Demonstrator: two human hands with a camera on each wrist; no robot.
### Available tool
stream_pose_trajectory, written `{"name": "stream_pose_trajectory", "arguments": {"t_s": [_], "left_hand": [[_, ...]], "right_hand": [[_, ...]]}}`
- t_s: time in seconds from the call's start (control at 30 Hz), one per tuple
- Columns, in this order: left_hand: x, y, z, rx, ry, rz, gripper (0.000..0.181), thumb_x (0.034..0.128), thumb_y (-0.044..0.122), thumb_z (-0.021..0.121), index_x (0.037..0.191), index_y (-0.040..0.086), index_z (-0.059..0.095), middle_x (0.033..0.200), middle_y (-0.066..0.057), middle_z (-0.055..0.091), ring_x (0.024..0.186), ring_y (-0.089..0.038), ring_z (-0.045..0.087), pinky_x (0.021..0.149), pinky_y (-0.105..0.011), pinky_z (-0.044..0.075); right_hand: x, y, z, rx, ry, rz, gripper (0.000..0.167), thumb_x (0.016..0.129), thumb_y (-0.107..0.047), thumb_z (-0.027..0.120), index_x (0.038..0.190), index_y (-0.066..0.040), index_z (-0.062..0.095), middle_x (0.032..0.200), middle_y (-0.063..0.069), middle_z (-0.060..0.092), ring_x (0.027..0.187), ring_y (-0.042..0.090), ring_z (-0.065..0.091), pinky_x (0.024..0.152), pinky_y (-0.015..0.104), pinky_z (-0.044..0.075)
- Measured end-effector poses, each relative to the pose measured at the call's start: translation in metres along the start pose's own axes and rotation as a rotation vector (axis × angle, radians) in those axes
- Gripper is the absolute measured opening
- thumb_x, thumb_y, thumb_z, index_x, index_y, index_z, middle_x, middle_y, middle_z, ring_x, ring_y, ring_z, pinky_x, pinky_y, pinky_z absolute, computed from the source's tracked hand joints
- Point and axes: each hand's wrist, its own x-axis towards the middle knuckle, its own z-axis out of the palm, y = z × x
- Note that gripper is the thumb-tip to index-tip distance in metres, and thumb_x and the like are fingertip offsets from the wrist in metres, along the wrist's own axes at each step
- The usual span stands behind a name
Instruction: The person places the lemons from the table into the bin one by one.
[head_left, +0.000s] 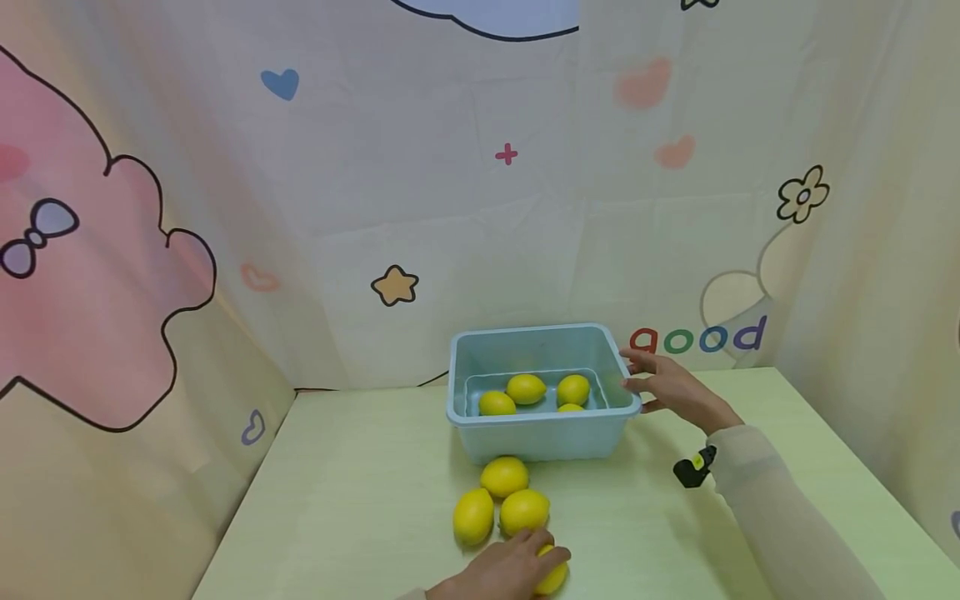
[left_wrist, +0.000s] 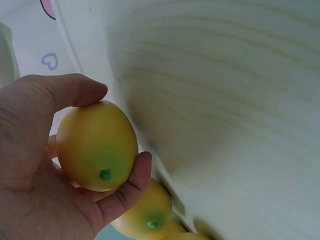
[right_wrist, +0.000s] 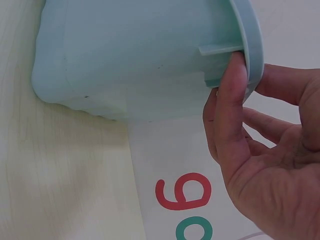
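Curled round a yellow lemon (left_wrist: 97, 145) is my left hand (head_left: 502, 570), low at the front of the table. In the left wrist view the thumb and fingers hold that lemon, its green stem end showing. My right hand (head_left: 675, 390) grips the right rim of a light blue plastic basin (head_left: 540, 437), fingers under the lip in the right wrist view. Several lemons lie in the basin, among them one lemon (head_left: 526, 388) near the middle. In front of the basin sit three more: a lemon (head_left: 505, 477), a lemon (head_left: 473, 517) and a lemon (head_left: 524, 512).
The pale wooden table (head_left: 337, 500) runs back to a printed curtain (head_left: 420, 183) with hearts, stars and coloured letters. The basin stands near the table's back edge. A black device (head_left: 694, 467) is worn at the right wrist.
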Motion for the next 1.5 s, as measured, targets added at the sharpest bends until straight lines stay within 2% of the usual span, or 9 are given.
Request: {"name": "stream_pose_trajectory", "arguments": {"t_s": [0.17, 0.4, 0.83, 0.97, 1.17, 1.33, 1.5], "left_hand": [[-0.001, 0.001, -0.002, -0.004, 0.004, 0.007, 0.054, 0.0891, 0.052, 0.065, 0.137, 0.031, 0.049, 0.123, 0.008, 0.052, 0.096, -0.007, 0.048, 0.066, -0.015, 0.046], [-0.003, 0.002, -0.005, -0.006, -0.007, 0.010, 0.054, 0.0901, 0.053, 0.063, 0.138, 0.032, 0.048, 0.125, 0.008, 0.052, 0.097, -0.007, 0.049, 0.070, -0.016, 0.048], [-0.005, 0.006, -0.005, -0.017, 0.003, 0.037, 0.051, 0.0915, 0.054, 0.060, 0.136, 0.031, 0.050, 0.124, 0.007, 0.053, 0.095, -0.007, 0.048, 0.063, -0.015, 0.045], [-0.006, 0.007, -0.007, -0.016, 0.001, 0.044, 0.050, 0.0920, 0.054, 0.060, 0.136, 0.031, 0.049, 0.124, 0.007, 0.053, 0.095, -0.006, 0.047, 0.063, -0.014, 0.044], [-0.008, 0.009, -0.019, 0.022, 0.025, 0.054, 0.049, 0.0929, 0.047, 0.062, 0.137, 0.031, 0.048, 0.127, 0.008, 0.052, 0.097, -0.006, 0.048, 0.065, -0.013, 0.044], [-0.009, 0.009, -0.035, 0.042, 0.049, 0.028, 0.049, 0.0918, 0.037, 0.067, 0.137, 0.031, 0.048, 0.131, 0.009, 0.052, 0.103, -0.007, 0.050, 0.076, -0.016, 0.049], [-0.012, 0.004, -0.047, 0.096, 0.155, 0.021, 0.050, 0.0898, 0.036, 0.067, 0.136, 0.027, 0.049, 0.129, 0.006, 0.052, 0.108, -0.011, 0.051, 0.085, -0.018, 0.050]], "right_hand": [[0.000, -0.001, 0.000, -0.005, 0.002, 0.005, 0.074, 0.096, -0.019, 0.060, 0.157, -0.009, 0.019, 0.147, 0.028, 0.034, 0.115, 0.040, 0.056, 0.086, 0.042, 0.060], [-0.001, -0.001, 0.001, -0.001, 0.003, 0.011, 0.074, 0.096, -0.018, 0.060, 0.157, -0.009, 0.019, 0.147, 0.027, 0.034, 0.115, 0.040, 0.055, 0.087, 0.043, 0.060], [0.000, -0.002, 0.001, 0.003, 0.000, 0.015, 0.074, 0.096, -0.019, 0.060, 0.157, -0.009, 0.020, 0.147, 0.028, 0.033, 0.112, 0.037, 0.056, 0.086, 0.041, 0.060], [0.000, -0.001, 0.001, 0.006, -0.002, 0.016, 0.073, 0.096, -0.018, 0.059, 0.157, -0.009, 0.020, 0.147, 0.028, 0.033, 0.113, 0.040, 0.056, 0.085, 0.041, 0.060], [0.000, -0.002, 0.001, 0.010, -0.002, 0.013, 0.073, 0.096, -0.018, 0.059, 0.157, -0.009, 0.019, 0.148, 0.027, 0.033, 0.113, 0.040, 0.057, 0.085, 0.040, 0.060], [0.001, -0.003, 0.001, 0.003, 0.003, 0.011, 0.072, 0.097, -0.020, 0.058, 0.157, -0.010, 0.020, 0.148, 0.027, 0.034, 0.107, 0.033, 0.060, 0.085, 0.041, 0.060], [0.001, -0.003, 0.000, -0.007, 0.007, 0.007, 0.073, 0.096, -0.019, 0.059, 0.157, -0.008, 0.020, 0.148, 0.028, 0.033, 0.106, 0.030, 0.060, 0.086, 0.042, 0.060]]}}
